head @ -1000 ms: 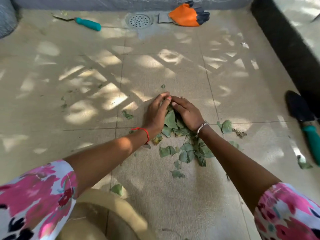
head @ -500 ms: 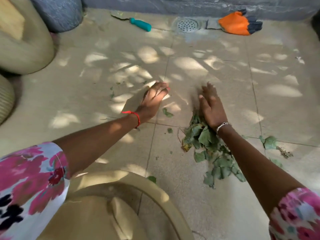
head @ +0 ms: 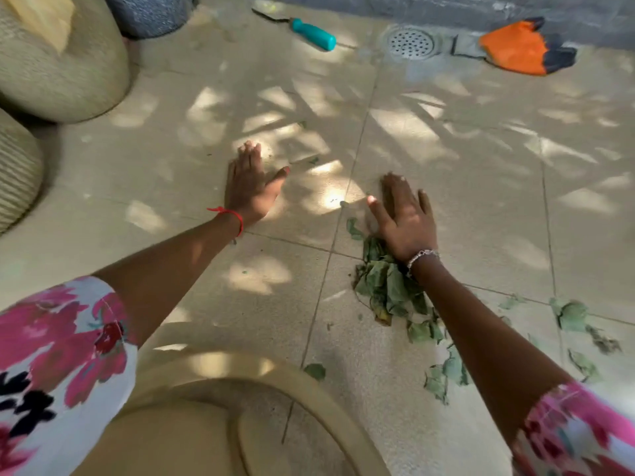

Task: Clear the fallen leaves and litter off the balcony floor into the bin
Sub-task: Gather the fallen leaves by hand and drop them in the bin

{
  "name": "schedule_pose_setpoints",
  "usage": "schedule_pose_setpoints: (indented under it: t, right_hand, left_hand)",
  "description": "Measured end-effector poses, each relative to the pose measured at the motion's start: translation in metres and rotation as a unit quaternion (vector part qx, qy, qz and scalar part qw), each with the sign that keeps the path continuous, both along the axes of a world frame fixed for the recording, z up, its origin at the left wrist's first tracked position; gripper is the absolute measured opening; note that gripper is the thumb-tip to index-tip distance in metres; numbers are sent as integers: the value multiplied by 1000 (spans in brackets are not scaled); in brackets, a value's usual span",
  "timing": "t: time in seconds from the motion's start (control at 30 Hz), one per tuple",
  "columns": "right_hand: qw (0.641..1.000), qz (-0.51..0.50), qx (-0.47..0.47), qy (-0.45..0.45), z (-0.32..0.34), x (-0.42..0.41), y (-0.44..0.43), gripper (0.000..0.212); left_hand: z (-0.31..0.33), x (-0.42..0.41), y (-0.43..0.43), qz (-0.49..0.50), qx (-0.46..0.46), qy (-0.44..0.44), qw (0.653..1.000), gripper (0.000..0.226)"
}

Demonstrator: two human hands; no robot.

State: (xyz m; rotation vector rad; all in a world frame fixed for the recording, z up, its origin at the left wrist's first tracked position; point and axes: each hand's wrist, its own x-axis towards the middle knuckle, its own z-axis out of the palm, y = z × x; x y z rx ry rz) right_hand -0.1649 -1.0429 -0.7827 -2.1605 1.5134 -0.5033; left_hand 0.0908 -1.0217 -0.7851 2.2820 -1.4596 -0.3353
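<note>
Both hands are spread flat, fingers straight, palms down on the beige tiled balcony floor (head: 464,187). The left hand (head: 252,185) lies on bare tile, holding nothing. The right hand (head: 405,218) rests with its heel on the far end of a heap of dry green leaves (head: 388,286), which trails back under the forearm. More loose green leaves (head: 572,314) lie scattered to the right. The round tan plastic bin (head: 223,364) stands near the person, just left of the heap. By the far wall lie a teal-handled trowel (head: 312,32) and an orange work glove (head: 515,46).
</note>
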Motion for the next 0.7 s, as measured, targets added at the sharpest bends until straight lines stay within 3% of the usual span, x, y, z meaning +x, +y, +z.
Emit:
schedule_pose_setpoints:
  t: [0.1, 0.27, 0.37, 0.5, 0.7]
  right_hand:
    - [1000, -4, 3, -9, 3, -1, 1, 67]
    - [1000, 4, 1, -3, 2, -2, 0, 65]
    - [1000, -2, 0, -14, 3, -2, 0, 64]
    - [998, -22, 27, -61, 9, -2, 1, 47]
    - [973, -46, 101, -203, 12, -11, -1, 49]
  left_hand:
    - [0, -25, -17, -67, 23, -34, 997, 71]
    - [6, -66, -26, -200, 22, 23, 979, 59]
    - [8, -87, -20, -280, 6, 38, 959, 63]
    - [7, -110, -4, -288, 21, 115, 950, 64]
    - [13, -143, 13, -230, 14, 191, 954, 56]
